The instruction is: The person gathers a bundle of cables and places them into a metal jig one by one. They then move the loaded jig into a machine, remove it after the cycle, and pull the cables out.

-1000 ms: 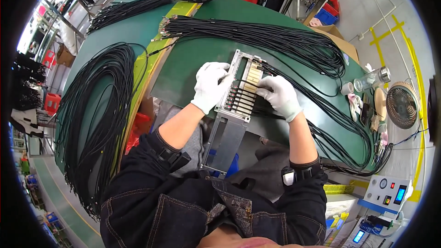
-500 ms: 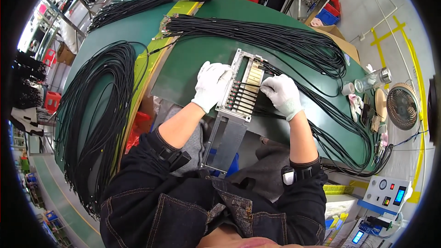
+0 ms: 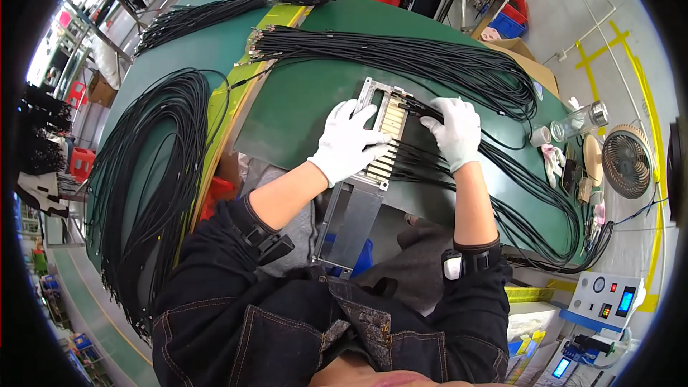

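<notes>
A metal slotted fixture [image 3: 371, 97] with a row of pale yellow strips [image 3: 391, 120] lies across the near edge of the green table. My left hand [image 3: 348, 145], in a white glove, rests over its left side, fingers spread and their tips at the strips. It covers the slots where cable ends sit. To the right, my gloved right hand [image 3: 457, 132] hovers by black cables [image 3: 423, 109] at the fixture's upper right, thumb and fingers apart. Several cables [image 3: 423, 161] run from the fixture's right side under that hand and across the table.
A long bundle of black cables [image 3: 401, 61] lies beyond the fixture. Coiled cables [image 3: 154, 150] hang over the left edge, and another bundle [image 3: 236, 8] lies at the back. At right stand a glass jar [image 3: 577, 123] and a fan [image 3: 626, 163]. A control box [image 3: 600, 301] sits lower right.
My left hand has moved right over the slots and spread its fingers, covering the cable ends there. My right hand has shifted up and right, away from the strips, and its fingers have parted.
</notes>
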Tool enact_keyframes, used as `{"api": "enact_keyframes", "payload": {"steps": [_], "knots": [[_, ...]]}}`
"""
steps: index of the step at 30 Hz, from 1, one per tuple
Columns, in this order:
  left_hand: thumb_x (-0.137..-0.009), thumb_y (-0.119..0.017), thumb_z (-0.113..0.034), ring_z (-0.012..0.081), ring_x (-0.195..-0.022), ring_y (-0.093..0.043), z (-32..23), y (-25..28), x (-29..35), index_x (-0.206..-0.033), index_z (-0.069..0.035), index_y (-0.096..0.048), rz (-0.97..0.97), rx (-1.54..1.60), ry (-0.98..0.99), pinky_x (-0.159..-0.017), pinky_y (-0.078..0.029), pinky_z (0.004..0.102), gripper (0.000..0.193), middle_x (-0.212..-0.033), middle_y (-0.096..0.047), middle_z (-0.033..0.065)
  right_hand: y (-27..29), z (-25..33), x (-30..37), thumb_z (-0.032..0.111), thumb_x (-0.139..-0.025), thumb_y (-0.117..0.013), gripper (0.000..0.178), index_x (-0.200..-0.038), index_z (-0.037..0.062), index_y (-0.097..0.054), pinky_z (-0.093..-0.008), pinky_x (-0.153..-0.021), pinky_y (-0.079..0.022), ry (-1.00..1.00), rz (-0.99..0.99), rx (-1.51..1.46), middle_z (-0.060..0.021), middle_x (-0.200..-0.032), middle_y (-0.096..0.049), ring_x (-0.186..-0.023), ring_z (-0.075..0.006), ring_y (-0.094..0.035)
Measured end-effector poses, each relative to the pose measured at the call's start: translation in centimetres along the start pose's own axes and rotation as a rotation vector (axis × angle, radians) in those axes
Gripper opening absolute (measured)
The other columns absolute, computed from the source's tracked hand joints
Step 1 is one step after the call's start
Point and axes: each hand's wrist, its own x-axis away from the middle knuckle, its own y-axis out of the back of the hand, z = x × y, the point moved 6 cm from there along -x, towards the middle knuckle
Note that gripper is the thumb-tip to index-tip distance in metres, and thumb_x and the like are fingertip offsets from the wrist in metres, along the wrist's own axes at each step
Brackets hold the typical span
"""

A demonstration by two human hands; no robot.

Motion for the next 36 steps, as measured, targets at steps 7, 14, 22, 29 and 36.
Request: {"api": "enact_keyframes", "payload": {"steps": [7,14,22,29,36], "knots": [[-0.081,-0.071,-0.038,0.0382,-0.127,-0.043,1.0,-0.6,0.4,-0.102,-0.030,-0.077,-0.001,0.061,0.051,-0.110,-0.031,0.0491,0.023,-0.133,-0.058,0.0090,-1.7,-2.6,-0.3,0.024,-0.074,-0.076,0.016,-0.084,0.0139,-0.069,-0.0413,-0.078,-0.047,-0.145,0.130,0.066,-0.0039,-0.085,-0.066,-0.088,-0.0282,-0.060],[-0.082,-0.071,-0.032,0.0371,-0.126,-0.045,1.5,-0.6,0.5,-0.100,-0.026,-0.077,-0.066,0.158,0.044,-0.109,-0.034,0.0466,0.020,-0.128,-0.061,0.0077,-1.3,-1.6,-0.3,0.023,-0.074,-0.076,0.016,-0.083,0.0133,-0.068,-0.0408,-0.075,-0.048,-0.066,0.062,0.094,-0.0036,-0.082,-0.066,-0.084,-0.0282,-0.060],[-0.081,-0.073,-0.030,0.0310,-0.114,-0.057,4.2,-1.0,0.3,-0.098,-0.016,-0.075,-0.210,0.401,0.196,-0.103,-0.040,0.0428,0.023,-0.114,-0.068,0.0065,-1.3,-1.6,-0.2,0.023,-0.075,-0.076,0.015,-0.081,0.0128,-0.066,-0.0414,-0.074,-0.047,-0.108,0.126,-0.026,-0.0055,-0.077,-0.067,-0.081,-0.0293,-0.062],[-0.083,-0.072,-0.018,0.0307,-0.114,-0.057,2.3,1.8,-0.8,-0.090,-0.005,-0.070,-0.356,0.302,0.070,-0.098,-0.045,0.0420,0.015,-0.118,-0.065,0.0136,0.6,2.7,-0.5,0.021,-0.076,-0.075,0.016,-0.085,0.0095,-0.068,-0.0434,-0.071,-0.048,0.044,0.040,-0.446,-0.0104,-0.078,-0.066,-0.078,-0.0327,-0.062],[-0.085,-0.068,-0.018,0.0323,-0.110,-0.058,3.5,2.3,-0.7,-0.090,-0.004,-0.068,-0.338,0.367,0.025,-0.096,-0.044,0.0420,0.015,-0.115,-0.066,0.0141,0.2,4.0,0.4,0.015,-0.077,-0.073,0.016,-0.091,0.0081,-0.070,-0.0416,-0.073,-0.049,0.027,0.198,-0.423,-0.0118,-0.082,-0.067,-0.081,-0.0323,-0.063]]}}
